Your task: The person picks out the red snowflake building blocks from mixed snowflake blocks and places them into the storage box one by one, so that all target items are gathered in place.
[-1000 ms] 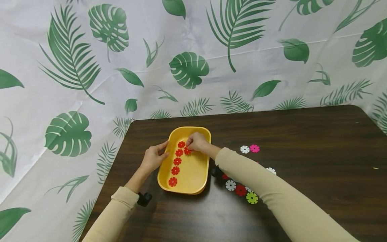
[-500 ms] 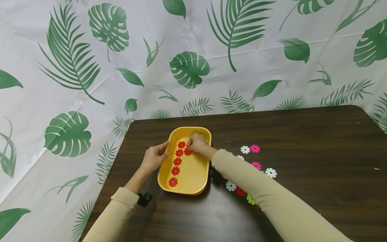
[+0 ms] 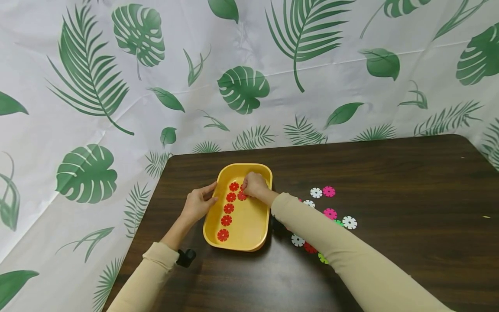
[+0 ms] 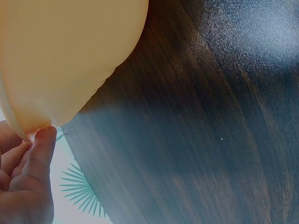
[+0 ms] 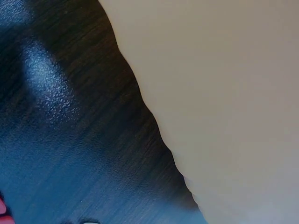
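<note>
A yellow tray [image 3: 249,221] stands on the dark table. Inside, several red notched discs [image 3: 228,208] form a line along its left side. Another red disc [image 3: 241,196] lies right of that line. My left hand [image 3: 195,206] holds the tray's left edge; in the left wrist view the thumb presses its wall [image 4: 70,56]. Reaching into the tray's far part, my right hand [image 3: 255,184] has curled fingers at a red disc [image 3: 242,187], mostly hidden behind them. The right wrist view shows the tray's outer wall [image 5: 224,93] but not the hand.
Right of the tray, loose discs lie on the table [image 3: 409,186]: white [image 3: 316,193], pink [image 3: 328,191], red [image 3: 310,247] and yellow-green [image 3: 323,258]. My right forearm [image 3: 335,242] crosses over and partly covers them. A leaf-printed cloth [image 3: 249,125] hangs behind the table.
My right hand has shifted slightly right inside the tray, and part of a red disc now shows by its fingers. The right forearm uncovers more loose discs. The left hand stays on the edge.
</note>
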A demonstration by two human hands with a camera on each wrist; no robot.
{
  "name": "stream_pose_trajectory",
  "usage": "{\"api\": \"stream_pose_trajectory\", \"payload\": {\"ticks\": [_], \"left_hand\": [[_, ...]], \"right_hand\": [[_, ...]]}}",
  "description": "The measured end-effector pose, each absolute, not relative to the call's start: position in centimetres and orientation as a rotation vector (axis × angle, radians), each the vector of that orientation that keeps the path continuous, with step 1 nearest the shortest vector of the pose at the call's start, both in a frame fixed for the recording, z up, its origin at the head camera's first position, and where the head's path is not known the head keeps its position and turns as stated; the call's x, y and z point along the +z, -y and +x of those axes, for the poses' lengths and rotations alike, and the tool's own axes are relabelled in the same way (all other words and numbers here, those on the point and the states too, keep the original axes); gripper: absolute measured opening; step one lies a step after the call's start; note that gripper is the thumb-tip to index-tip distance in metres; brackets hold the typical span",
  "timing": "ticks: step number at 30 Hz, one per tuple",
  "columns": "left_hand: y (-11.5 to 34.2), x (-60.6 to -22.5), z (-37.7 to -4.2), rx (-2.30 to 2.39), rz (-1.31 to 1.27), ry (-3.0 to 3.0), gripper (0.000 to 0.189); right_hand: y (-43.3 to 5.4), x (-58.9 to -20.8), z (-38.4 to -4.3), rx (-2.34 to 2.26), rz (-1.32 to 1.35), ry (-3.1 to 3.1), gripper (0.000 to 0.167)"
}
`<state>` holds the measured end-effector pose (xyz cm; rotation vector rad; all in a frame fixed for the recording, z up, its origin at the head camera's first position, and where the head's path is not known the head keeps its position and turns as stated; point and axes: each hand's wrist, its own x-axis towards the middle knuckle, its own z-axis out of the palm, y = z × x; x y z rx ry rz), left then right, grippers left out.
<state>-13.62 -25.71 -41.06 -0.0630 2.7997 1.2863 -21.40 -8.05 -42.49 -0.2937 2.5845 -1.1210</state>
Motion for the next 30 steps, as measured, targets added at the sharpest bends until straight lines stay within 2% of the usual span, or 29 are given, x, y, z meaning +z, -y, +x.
{"api": "stream_pose_trajectory", "payload": {"ticks": [8,30], "left_hand": [[25.73,-41.05,-13.63,1.302,-0.06,-2.787,0.053],[25.77,-41.15,-13.63,1.302,-0.081,-2.802,0.052]], "right_hand": [[8.08,-42.61,-21.42,-1.133,-0.289,-2.591,0.012],[7.86,-41.99,-21.74,-1.221,-0.275,-2.547,0.005]]}}
